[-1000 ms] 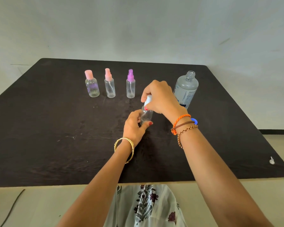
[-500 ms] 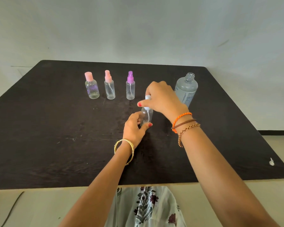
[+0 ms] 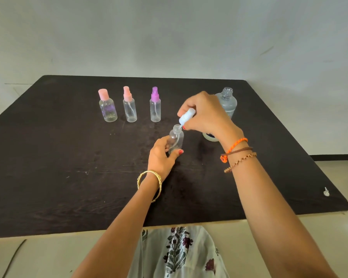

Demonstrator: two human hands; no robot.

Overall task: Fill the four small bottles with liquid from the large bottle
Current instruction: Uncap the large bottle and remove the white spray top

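The white spray cap, seated on the small bottle a moment ago, is now lifted clear and tilted, pinched by the right hand. The left hand grips the bottle, upright on the worktop.

A plain indoor room, its kind unclear: a dark wooden tabletop stands against a bare whitish wall, with pale floor below its near edge.
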